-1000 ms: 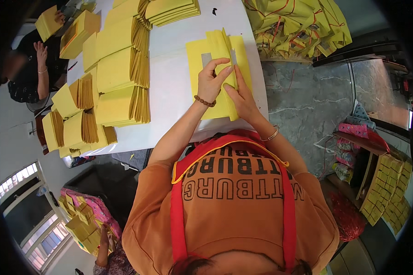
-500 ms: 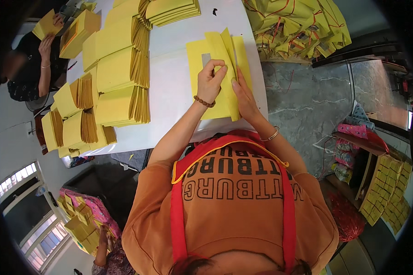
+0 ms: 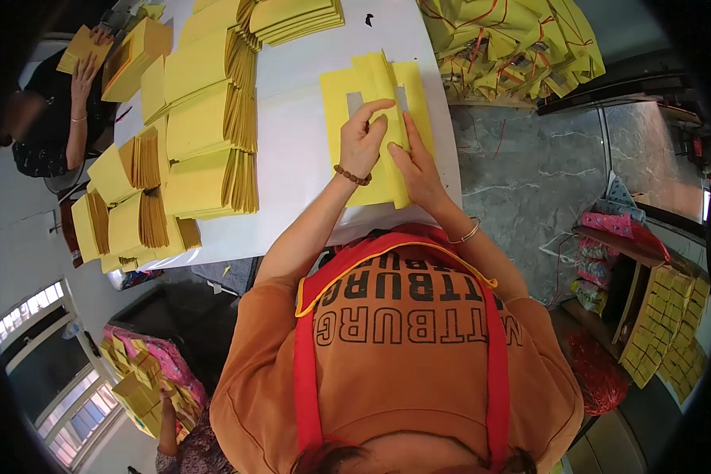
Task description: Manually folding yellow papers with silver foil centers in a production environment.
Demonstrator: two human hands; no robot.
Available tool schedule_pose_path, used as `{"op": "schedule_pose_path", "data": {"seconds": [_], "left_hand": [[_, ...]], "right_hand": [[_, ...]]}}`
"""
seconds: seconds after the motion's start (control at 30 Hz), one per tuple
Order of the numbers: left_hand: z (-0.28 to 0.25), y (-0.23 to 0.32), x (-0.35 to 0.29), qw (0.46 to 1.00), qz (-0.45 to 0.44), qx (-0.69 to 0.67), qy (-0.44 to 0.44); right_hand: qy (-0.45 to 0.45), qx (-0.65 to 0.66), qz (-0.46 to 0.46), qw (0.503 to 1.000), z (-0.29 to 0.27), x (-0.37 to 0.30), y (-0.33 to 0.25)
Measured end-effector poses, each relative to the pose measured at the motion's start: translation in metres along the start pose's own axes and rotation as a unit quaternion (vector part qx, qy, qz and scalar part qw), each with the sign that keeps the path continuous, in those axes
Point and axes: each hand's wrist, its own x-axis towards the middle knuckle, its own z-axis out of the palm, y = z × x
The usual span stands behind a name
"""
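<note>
While our right grip (image 3: 420,174) seems pinching the folded yellow paper (image 3: 389,178) beneath our loosely spread left grip (image 3: 361,147), we judge this as folding, next calling for even pressure.

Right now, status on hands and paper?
Left hand, right hand: both on folded yellow paper. Paper atop white tabletop. Yellow stacks left, apart from hands.

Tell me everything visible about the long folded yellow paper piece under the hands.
The long folded yellow paper piece looks thin, matte and plain, with a raised lengthwise fold along its right side. It lies slanted on a wider yellow paper sheet on the white table. The bare left hand, curled, seems to rest on it; the bare right hand has its thumb against it.
</note>
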Motion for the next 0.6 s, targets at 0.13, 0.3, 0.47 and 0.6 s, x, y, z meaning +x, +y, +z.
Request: {"op": "schedule_pose_path", "data": {"seconds": [0.13,0.3,0.47,0.6], "left_hand": [[0.0,-0.005,0.001,0.996,-0.059,-0.06,-0.014],[0.0,-0.008,0.002,0.999,-0.025,-0.016,-0.014],[0.001,-0.01,0.002,0.999,-0.024,-0.041,-0.014],[-0.002,-0.014,0.002,0.998,-0.04,-0.036,-0.017]], "right_hand": [[0.0,-0.042,-0.014,0.999,-0.001,0.0,0.003],[-0.01,-0.031,0.006,0.999,-0.002,0.0,0.001],[-0.013,0.008,0.003,1.0,0.0,0.0,-0.009],[-0.001,0.047,0.005,0.999,0.001,-0.001,-0.01]]}}
